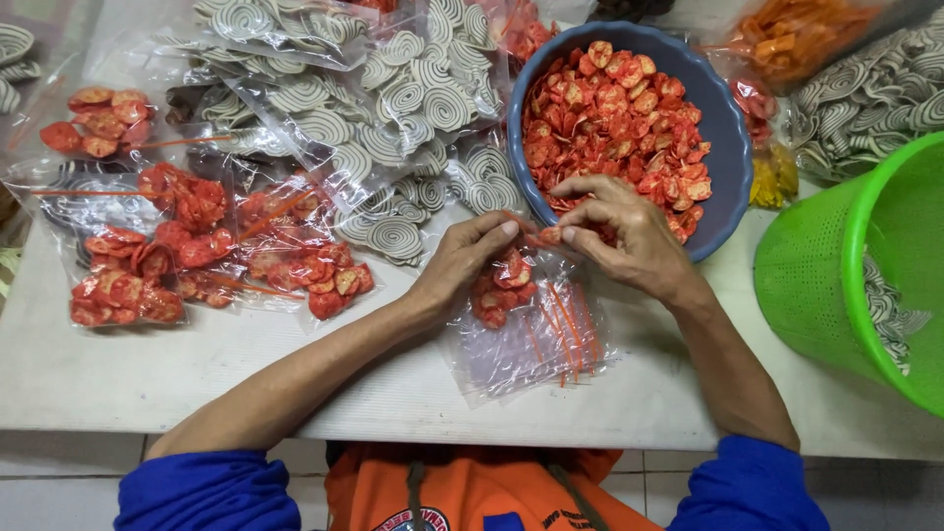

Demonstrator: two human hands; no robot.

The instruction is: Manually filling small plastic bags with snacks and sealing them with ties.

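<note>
White tabletop (147, 374) lies bare along its near edge — my forearms cross it. My left hand (462, 258) pinches the clear bag's (531, 334) mouth; my right hand (624, 231) grips a red chip (549, 236) there. Beyond, a blue bowl (723, 118) brims with chips; a green basket (865, 265) is cut off at right.

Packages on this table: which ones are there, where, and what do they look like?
Clear bag: centre, under both hands, partly filled with red chips.
Filled red-chip bags: left, flat, clear.
Spiral-cracker bags: top centre, clear, cream with dark swirls.
Orange-snack bag: top right, clear.
</note>
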